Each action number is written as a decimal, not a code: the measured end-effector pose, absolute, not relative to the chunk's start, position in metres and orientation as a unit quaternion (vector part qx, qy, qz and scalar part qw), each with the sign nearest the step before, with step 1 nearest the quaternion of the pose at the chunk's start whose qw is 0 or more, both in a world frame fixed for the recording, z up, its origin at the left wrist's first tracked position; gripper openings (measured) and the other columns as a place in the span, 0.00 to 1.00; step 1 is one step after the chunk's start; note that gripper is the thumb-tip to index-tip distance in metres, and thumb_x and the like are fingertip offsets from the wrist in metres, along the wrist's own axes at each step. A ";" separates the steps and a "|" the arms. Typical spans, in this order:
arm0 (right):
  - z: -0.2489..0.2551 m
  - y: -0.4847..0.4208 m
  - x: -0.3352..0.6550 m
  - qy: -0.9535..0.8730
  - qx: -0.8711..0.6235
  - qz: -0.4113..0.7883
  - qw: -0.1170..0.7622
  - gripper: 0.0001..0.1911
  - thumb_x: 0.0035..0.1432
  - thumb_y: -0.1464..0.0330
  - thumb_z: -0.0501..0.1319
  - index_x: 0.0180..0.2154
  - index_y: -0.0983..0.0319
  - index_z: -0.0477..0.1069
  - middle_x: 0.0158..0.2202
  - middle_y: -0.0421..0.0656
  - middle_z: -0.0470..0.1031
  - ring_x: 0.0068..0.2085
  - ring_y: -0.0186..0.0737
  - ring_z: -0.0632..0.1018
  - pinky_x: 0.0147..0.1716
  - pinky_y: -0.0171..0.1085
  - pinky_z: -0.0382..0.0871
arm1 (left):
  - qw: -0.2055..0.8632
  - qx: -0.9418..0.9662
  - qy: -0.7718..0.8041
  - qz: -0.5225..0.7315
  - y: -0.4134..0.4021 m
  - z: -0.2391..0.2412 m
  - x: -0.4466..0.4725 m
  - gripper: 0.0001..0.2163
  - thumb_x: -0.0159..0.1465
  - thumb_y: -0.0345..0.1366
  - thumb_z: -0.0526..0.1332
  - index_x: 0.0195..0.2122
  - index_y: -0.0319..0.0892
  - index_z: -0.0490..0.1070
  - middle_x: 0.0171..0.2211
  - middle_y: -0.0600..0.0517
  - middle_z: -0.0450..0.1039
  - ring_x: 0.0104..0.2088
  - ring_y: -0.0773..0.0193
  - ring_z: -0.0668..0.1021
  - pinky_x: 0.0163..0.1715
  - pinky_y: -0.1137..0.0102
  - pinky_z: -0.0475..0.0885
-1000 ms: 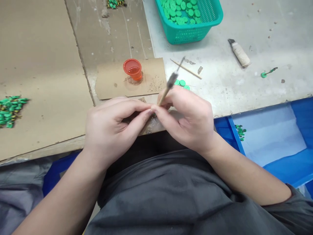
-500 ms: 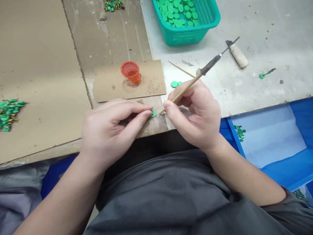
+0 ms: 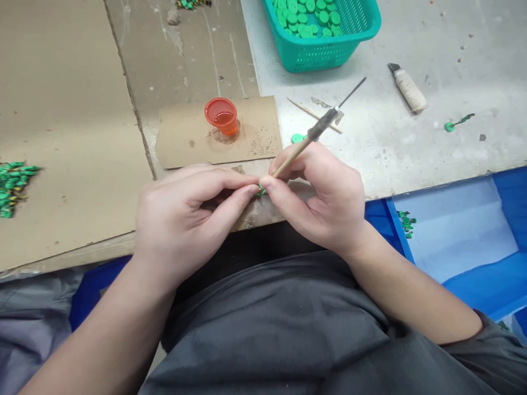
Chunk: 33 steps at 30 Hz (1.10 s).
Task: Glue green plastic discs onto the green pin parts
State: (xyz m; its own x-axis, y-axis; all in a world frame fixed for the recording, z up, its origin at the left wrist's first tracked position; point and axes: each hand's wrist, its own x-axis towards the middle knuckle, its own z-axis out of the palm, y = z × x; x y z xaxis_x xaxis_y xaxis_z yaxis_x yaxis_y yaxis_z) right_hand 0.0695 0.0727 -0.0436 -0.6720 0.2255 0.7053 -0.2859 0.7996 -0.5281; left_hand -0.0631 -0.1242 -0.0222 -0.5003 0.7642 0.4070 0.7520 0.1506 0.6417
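Note:
Between the thumb and forefinger of my left hand (image 3: 189,214) is a small green disc (image 3: 261,190), mostly hidden by fingertips. My right hand (image 3: 323,200) is closed round a thin wooden stick tool (image 3: 293,158) with a dark wrapped collar and a metal needle pointing up and away. Its thumb and fingertip meet the disc, close against my left fingertips. A small red cup (image 3: 222,115) of orange-red liquid stands on a cardboard piece (image 3: 185,145) beyond my hands. Loose green discs (image 3: 297,137) lie just past my right hand.
A teal basket (image 3: 325,52) of green discs stands at the back. A wrapped blade (image 3: 409,90), a thin stick (image 3: 313,114) and a green disc with a stem (image 3: 450,127) lie to the right. Green pieces (image 3: 16,184) are heaped at left; blue trays (image 3: 473,280) sit below the right edge.
My right hand has moved left to the disc, bringing its fingertips against my left ones. The stick tool moved left with it. The whole view has shifted slightly.

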 end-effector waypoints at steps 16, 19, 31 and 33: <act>-0.038 0.073 0.067 -0.851 0.042 0.312 0.421 0.06 0.82 0.68 0.69 0.48 0.51 0.75 0.41 0.36 0.87 0.38 0.39 0.89 0.41 0.40 0.89 | 0.011 0.513 0.745 0.425 -0.124 -0.021 -0.064 0.05 0.85 0.34 0.72 0.51 0.51 0.87 0.47 0.58 0.88 0.44 0.66 0.88 0.49 0.71 0.82; -0.037 0.073 0.067 -0.855 0.039 0.308 0.415 0.06 0.82 0.68 0.69 0.48 0.51 0.75 0.40 0.36 0.87 0.39 0.39 0.89 0.41 0.40 0.89 | 0.008 0.513 0.746 0.424 -0.124 -0.021 -0.063 0.05 0.85 0.35 0.71 0.51 0.50 0.87 0.47 0.57 0.88 0.44 0.65 0.88 0.50 0.71 0.82; -0.036 0.066 0.070 -0.851 0.021 0.310 0.424 0.06 0.83 0.69 0.69 0.48 0.52 0.75 0.39 0.35 0.85 0.37 0.39 0.87 0.39 0.40 0.87 | 0.011 0.512 0.746 0.427 -0.126 -0.021 -0.063 0.04 0.85 0.34 0.72 0.52 0.51 0.87 0.49 0.59 0.89 0.45 0.67 0.88 0.50 0.73 0.81; -0.040 0.067 0.071 -0.841 0.019 0.318 0.438 0.06 0.81 0.69 0.70 0.49 0.51 0.76 0.39 0.35 0.84 0.38 0.41 0.87 0.39 0.42 0.87 | 0.012 0.505 0.752 0.424 -0.126 -0.020 -0.063 0.04 0.84 0.34 0.73 0.52 0.52 0.88 0.49 0.59 0.89 0.45 0.65 0.88 0.49 0.71 0.82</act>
